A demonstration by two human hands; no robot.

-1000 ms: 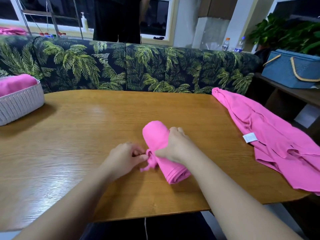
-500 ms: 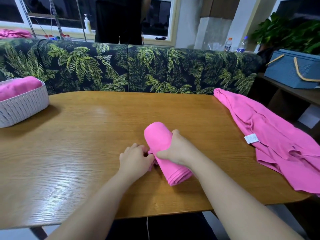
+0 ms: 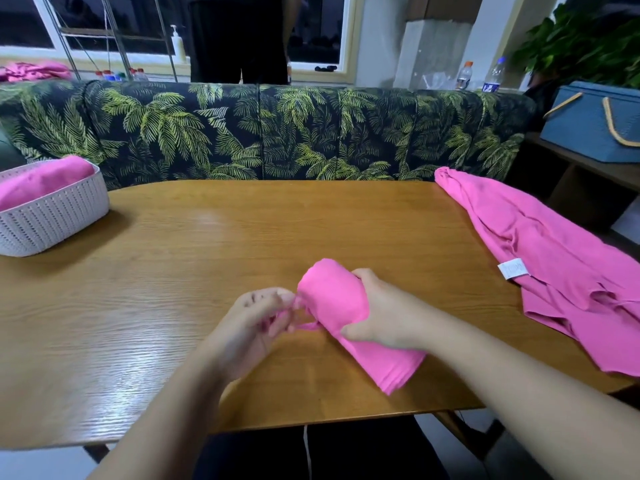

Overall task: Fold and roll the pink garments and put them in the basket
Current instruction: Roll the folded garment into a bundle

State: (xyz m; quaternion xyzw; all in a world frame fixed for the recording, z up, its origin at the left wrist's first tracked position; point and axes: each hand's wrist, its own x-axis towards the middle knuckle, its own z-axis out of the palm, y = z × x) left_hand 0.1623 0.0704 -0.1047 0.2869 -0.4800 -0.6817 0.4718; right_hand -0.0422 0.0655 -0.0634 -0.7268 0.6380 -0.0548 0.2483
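Note:
A rolled pink garment [image 3: 332,299] lies on the wooden table [image 3: 207,244] near its front edge. My right hand [image 3: 377,317] grips the roll around its middle. My left hand [image 3: 256,320] pinches a thin strap or loose end that sticks out of the roll's left side. A white woven basket [image 3: 52,220] stands at the table's left edge with a pink roll [image 3: 45,178] inside it. An unfolded pink garment [image 3: 554,258] with a white label is spread over the table's right side.
A palm-leaf patterned sofa back [image 3: 277,133] runs behind the table. A person in dark clothes [image 3: 239,36] stands behind it. A blue bag [image 3: 595,123] sits on a shelf at the right. More pink cloth [image 3: 34,71] lies at the far left.
My left hand has lifted off the table and pulled the strap away from the roll. My right hand has shifted its hold around the roll, which is tilted up a little.

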